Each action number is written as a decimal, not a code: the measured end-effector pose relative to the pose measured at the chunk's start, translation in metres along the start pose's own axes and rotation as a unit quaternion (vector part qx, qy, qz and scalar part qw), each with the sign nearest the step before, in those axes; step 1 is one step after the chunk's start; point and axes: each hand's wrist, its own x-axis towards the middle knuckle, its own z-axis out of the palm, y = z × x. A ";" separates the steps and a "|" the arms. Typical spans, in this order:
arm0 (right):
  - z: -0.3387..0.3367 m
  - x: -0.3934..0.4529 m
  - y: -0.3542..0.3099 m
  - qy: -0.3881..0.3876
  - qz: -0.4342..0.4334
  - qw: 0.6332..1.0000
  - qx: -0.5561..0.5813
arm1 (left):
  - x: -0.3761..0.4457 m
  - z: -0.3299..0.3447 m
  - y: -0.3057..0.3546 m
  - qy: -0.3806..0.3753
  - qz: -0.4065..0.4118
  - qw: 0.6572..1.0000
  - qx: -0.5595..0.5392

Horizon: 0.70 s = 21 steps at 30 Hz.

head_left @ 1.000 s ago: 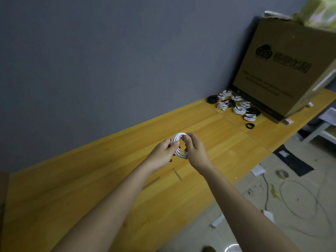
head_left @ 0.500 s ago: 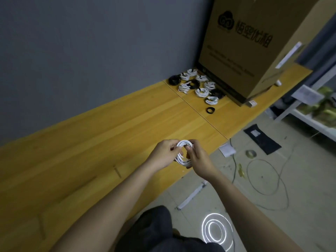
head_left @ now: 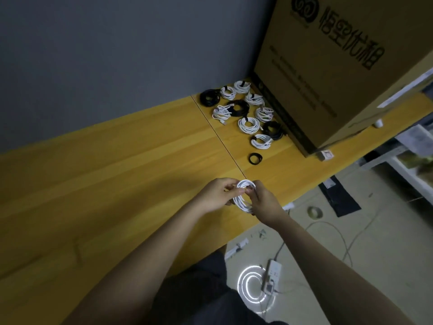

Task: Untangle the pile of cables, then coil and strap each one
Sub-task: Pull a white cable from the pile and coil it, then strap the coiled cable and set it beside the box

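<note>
Both hands hold one white cable coil [head_left: 243, 202] over the front edge of the yellow wooden table [head_left: 117, 184]. My left hand [head_left: 216, 195] pinches the coil's left side. My right hand [head_left: 263, 202] grips its right side with fingers curled over the loops. Farther back on the table lie several strapped coils, white [head_left: 248, 125] and black [head_left: 209, 97]. A small black strap ring [head_left: 255, 158] lies alone in front of them.
A big cardboard box [head_left: 339, 66] stands on the table at the right rear, against the grey wall [head_left: 105, 55]. On the floor are a power strip [head_left: 271, 276], loose wires [head_left: 328, 228], a tape roll [head_left: 315, 212] and a white shelf [head_left: 412, 174].
The view has swung down and to the right, so the box and strapped coils look nearer. Both hands keep hold of the white coil, now over the table's front edge.
</note>
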 end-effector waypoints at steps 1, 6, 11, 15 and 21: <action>-0.013 0.013 0.011 -0.002 0.008 1.000 -0.016 | 0.017 0.004 0.002 0.004 -0.019 1.000 0.011; -0.065 0.067 0.067 0.001 0.045 0.997 -0.063 | 0.088 0.024 0.005 0.069 -0.067 0.990 0.104; -0.093 0.104 0.114 -0.037 0.094 0.992 -0.070 | 0.129 0.041 0.003 0.118 -0.142 0.972 0.144; -0.112 0.137 0.148 -0.069 0.114 0.990 -0.056 | 0.161 0.059 0.004 0.162 -0.157 0.958 0.179; -0.136 0.180 0.168 -0.170 0.055 0.982 -0.061 | 0.218 0.084 0.009 0.180 -0.165 0.895 0.374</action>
